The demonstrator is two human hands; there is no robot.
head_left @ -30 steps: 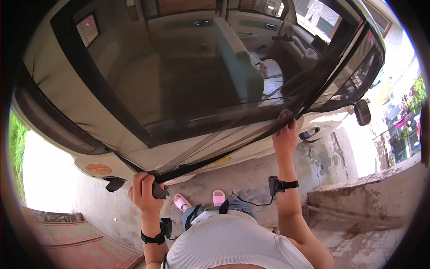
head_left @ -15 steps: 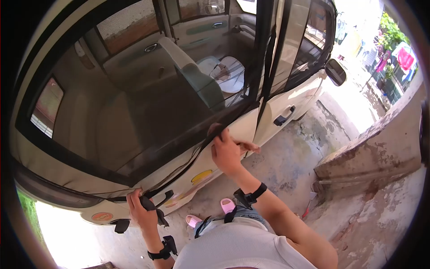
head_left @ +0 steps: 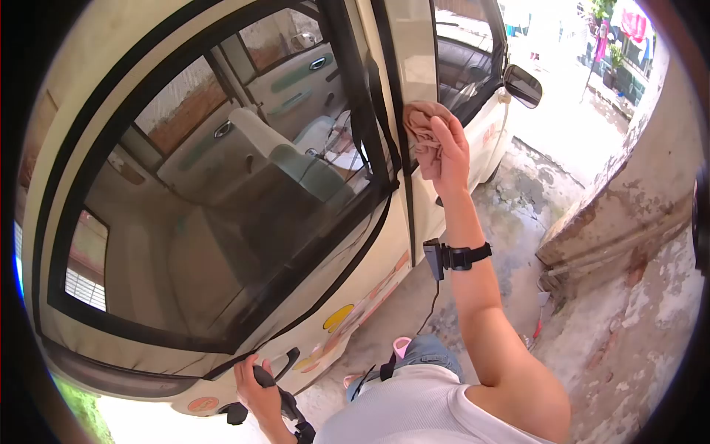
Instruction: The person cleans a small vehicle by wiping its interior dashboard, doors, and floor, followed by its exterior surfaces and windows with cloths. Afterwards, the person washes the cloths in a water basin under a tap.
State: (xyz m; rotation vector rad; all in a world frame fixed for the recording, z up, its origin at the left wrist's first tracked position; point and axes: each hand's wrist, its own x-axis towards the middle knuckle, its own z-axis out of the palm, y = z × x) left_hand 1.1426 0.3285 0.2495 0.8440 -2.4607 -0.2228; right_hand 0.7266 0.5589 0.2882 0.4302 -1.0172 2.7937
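My right hand (head_left: 452, 152) is closed round a crumpled pinkish-brown cloth (head_left: 425, 133), raised against the pillar between the car's rear and front doors. My left hand (head_left: 259, 388) is at the lower rear corner of the rear window (head_left: 244, 222), its fingers closed on the edge of a black mesh cover (head_left: 318, 300). The dark edge of that mesh runs along below the window and up to the pillar. A black door handle (head_left: 285, 370) is just right of my left hand. Black straps with small devices are on both wrists.
The cream car (head_left: 370, 288) fills the left and middle. A side mirror (head_left: 523, 86) juts out at the upper right. A low peeling wall (head_left: 614, 207) stands on the right, with hanging laundry (head_left: 634, 26) beyond. Pink slippers (head_left: 401, 346) show on the concrete below.
My right hand has moved from the lower window edge up and forward to the pillar, with the cloth now plainly visible. The view has turned, and my left hand remains at the rear corner.
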